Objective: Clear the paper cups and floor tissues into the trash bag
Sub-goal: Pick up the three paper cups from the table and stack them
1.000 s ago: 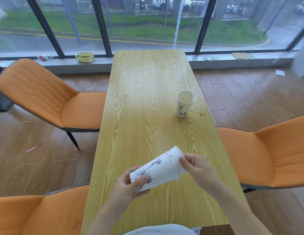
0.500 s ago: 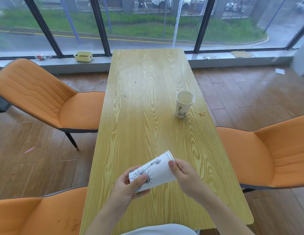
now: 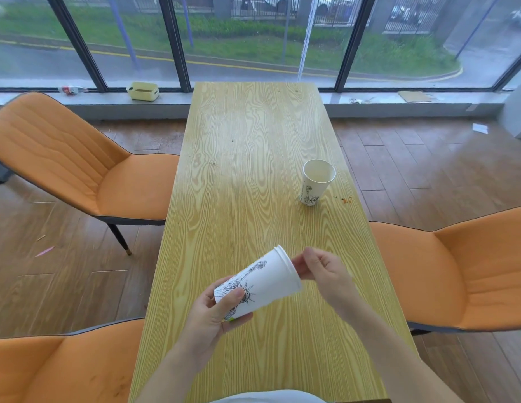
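Two paper cups: one nested stack (image 3: 263, 282) held over the counter (image 3: 253, 141), one upright cup (image 3: 316, 181) near its right edge. Four orange chairs (image 3: 79, 161). One tray (image 3: 143, 91).

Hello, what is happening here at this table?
A person is clearing paper cups. The left hand holds nested cups on their side above the table, gripping near the base. The right hand is at their rim, and whether it touches them is unclear. One more cup stands upright on the table, near the right edge, with crumbs beside it. No trash bag is in view.
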